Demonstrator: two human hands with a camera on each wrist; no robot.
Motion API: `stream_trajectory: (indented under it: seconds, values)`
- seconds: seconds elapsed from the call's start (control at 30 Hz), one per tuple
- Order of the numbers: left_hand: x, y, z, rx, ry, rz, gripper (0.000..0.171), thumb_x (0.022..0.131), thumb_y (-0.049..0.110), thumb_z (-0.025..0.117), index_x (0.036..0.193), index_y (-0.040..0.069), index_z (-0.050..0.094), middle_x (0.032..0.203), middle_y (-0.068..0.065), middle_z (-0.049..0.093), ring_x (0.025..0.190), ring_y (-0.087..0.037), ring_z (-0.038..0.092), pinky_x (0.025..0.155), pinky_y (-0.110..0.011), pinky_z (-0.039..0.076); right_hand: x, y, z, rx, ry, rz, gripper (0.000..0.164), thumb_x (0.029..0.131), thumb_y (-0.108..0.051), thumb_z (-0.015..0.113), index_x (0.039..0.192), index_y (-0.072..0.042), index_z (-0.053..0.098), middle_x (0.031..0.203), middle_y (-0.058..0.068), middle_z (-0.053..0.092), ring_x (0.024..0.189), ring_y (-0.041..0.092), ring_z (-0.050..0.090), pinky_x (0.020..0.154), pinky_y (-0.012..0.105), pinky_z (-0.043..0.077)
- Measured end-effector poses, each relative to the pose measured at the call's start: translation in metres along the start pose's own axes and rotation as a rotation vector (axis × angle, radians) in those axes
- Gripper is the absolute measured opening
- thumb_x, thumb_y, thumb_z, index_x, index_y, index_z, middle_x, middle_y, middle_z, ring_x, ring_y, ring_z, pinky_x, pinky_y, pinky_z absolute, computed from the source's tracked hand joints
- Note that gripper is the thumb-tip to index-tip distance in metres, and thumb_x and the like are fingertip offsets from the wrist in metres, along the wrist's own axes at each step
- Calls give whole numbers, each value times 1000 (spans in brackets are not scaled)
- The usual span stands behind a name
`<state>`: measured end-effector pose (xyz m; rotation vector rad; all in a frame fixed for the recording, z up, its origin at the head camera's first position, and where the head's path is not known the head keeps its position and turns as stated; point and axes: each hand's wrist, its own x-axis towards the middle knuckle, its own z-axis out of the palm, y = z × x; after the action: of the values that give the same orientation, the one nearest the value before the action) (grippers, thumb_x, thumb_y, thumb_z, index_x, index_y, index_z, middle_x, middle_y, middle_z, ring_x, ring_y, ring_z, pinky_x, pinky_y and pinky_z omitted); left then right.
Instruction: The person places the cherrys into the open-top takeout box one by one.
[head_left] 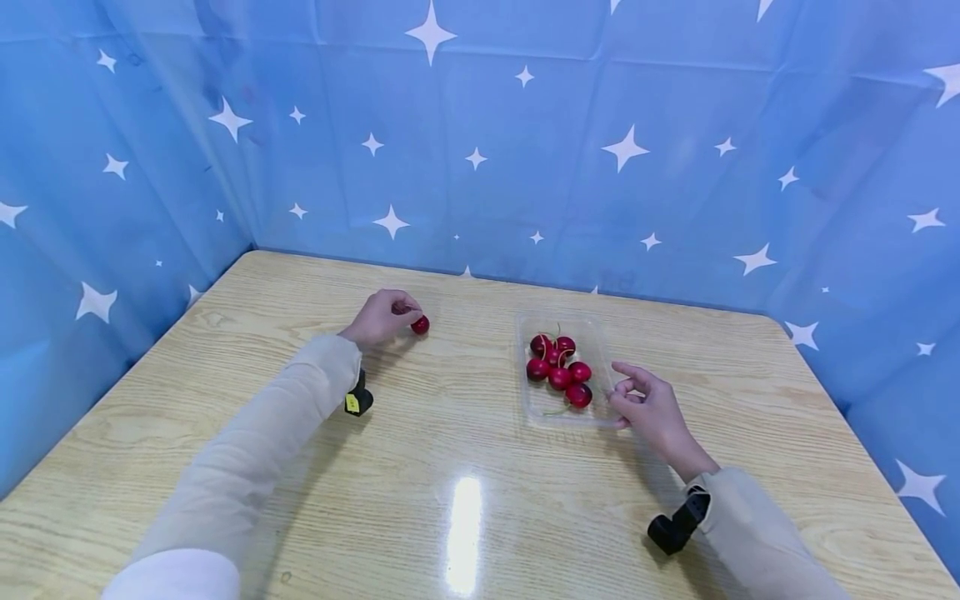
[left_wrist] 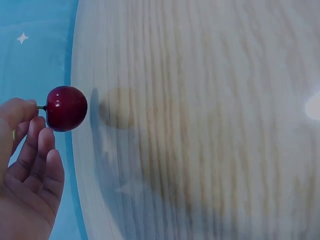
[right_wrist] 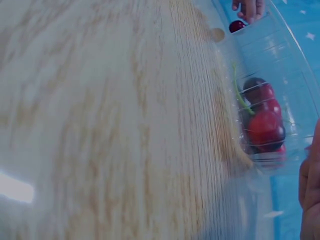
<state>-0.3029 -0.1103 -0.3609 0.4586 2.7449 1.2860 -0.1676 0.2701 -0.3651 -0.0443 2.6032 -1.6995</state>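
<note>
My left hand [head_left: 385, 317] is at the far left part of the table, pinching a dark red cherry [head_left: 420, 325] by its stem. In the left wrist view, the cherry [left_wrist: 66, 108] hangs just past the fingertips, and its shadow falls apart from it on the wood. A clear plastic box [head_left: 528, 408] rests right of the table's middle. Several red cherries [head_left: 559, 377] lie inside, some with green stems. My right hand [head_left: 654, 410] holds the box's right rim between thumb and fingers. In the right wrist view, only part of this hand [right_wrist: 311, 187] shows.
The wooden table [head_left: 420, 467] has a bright light reflection near its front. A blue curtain [head_left: 480, 192] with white stars hangs along the back and sides. Each wrist carries a small black camera [head_left: 678, 523].
</note>
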Motion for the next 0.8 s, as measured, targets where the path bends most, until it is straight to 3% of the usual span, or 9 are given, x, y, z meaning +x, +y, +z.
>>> stream_trajectory:
  seconds: [0.3,0.8]
  values:
    - [-10,13,7,-42,-8,105,12,85,13,58,91,5,64,86,-7,62,80,-20,56,74,-31,44,0,0,0,4,-2,-7,50,86,0,50,132,4,34,82,10,45,51,5,48,52,27,50]
    - [-23,49,36,-66,-82,176,6,83,8,60,87,6,64,83,-4,63,76,-16,56,70,-27,46,-1,2,-1,-4,3,-19,50,84,2,49,132,6,34,81,10,46,51,8,50,52,28,50]
